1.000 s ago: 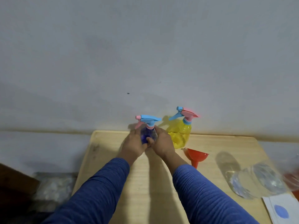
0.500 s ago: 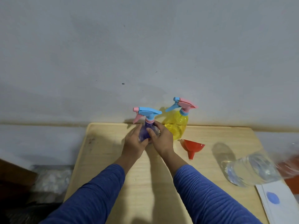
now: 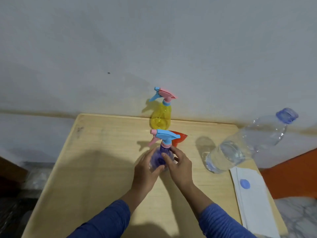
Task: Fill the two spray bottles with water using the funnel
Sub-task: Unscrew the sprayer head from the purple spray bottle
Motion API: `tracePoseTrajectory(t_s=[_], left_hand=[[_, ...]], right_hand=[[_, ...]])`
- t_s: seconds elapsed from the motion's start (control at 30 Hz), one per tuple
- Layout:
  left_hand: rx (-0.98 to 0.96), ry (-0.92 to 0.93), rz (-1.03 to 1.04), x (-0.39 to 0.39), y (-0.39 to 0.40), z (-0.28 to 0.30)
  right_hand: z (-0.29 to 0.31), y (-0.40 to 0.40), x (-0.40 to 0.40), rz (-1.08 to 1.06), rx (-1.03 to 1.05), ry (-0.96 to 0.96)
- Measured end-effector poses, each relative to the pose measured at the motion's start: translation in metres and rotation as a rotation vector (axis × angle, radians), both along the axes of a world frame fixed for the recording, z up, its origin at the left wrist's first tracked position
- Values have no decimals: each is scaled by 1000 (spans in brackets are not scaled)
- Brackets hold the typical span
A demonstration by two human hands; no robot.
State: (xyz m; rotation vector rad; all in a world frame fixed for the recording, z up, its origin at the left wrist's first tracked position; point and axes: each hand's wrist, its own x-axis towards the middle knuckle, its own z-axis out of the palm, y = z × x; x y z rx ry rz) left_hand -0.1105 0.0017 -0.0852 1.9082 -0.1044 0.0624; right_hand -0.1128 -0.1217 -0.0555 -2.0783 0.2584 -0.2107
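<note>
Two hands [image 3: 145,169] gripping purple spray bottle [image 3: 160,157], upright

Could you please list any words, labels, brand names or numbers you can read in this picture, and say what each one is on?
None can be read.
Water bottle: clear, no label showing.
White paper: only a plain blue dot, no lettering visible.
Purple spray bottle held by both hands, yellow spray bottle, red funnel: no print visible.

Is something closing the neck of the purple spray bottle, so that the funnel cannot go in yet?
Yes. The blue-and-pink trigger sprayer head is on the purple translucent spray bottle, closing its neck. The red plastic funnel lies behind it.
</note>
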Motion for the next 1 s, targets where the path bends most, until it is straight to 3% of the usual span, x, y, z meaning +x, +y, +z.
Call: tracePoseTrajectory(t_s=[0.37, 0.5, 0.67, 1.0], left_hand=[[101, 37, 17, -27, -48, -23], [138, 14, 41, -28, -50, -25], [96, -48, 40, -29, -49, -29], [70, -51, 34, -30, -49, -19]], right_hand=[[-15, -40, -30, 33, -3, 14], [-3, -50, -33, 59, 140, -9], [30, -64, -15, 395, 37, -159], [47, -77, 8, 660, -125, 4]])
